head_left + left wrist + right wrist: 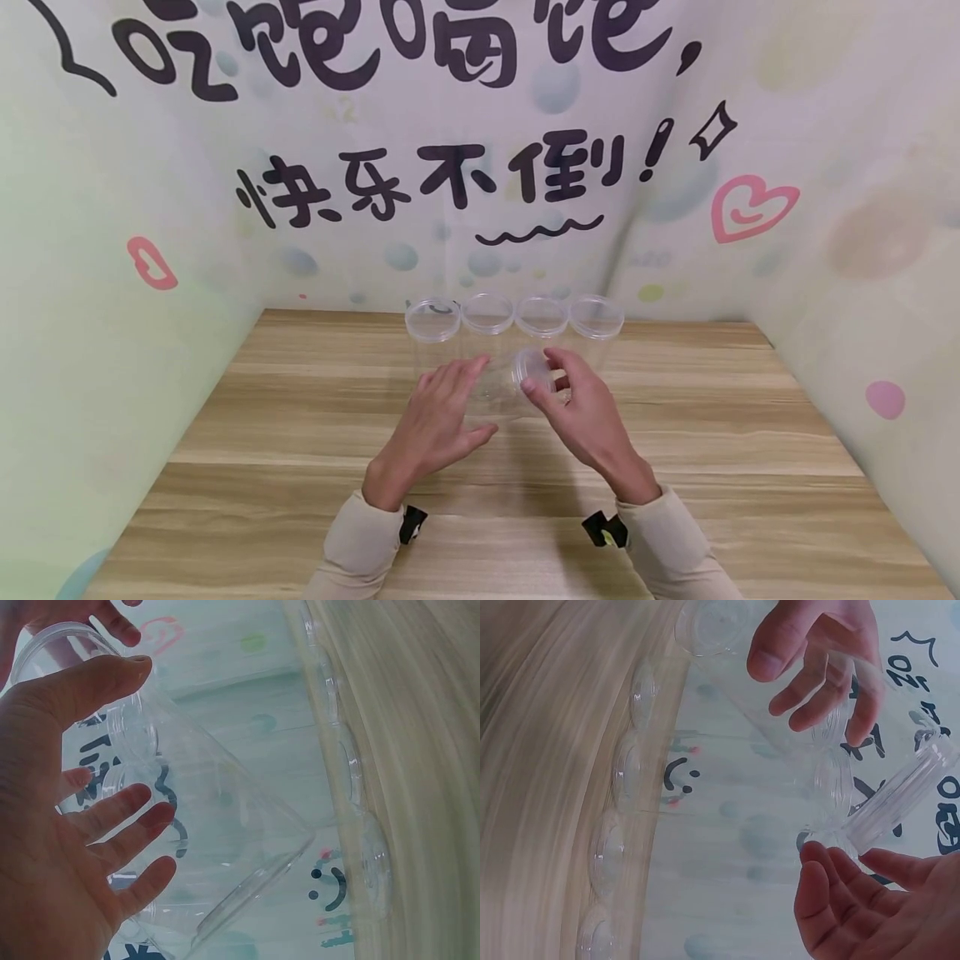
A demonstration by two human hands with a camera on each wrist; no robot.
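A clear plastic jar (498, 398) is tilted between the two hands, its ridged round lid (531, 372) toward the right hand. My right hand (588, 417) grips the lid end, thumb in front and fingers behind. On the other side my left hand (438, 417) is beside the jar body, fingers loosely extended and thumb spread apart. In the left wrist view the jar (232, 825) slants from upper left to lower right, past the left hand's thumb and fingers. The right wrist view has the lid (904, 795) just above the right fingertips.
Several matching clear jars with lids, including a leftmost jar (432, 321) and a rightmost jar (596, 318), stand in a row at the back of the wooden table (300, 400). Directly behind them rises a printed cloth backdrop (337, 267), with side panels at left and right.
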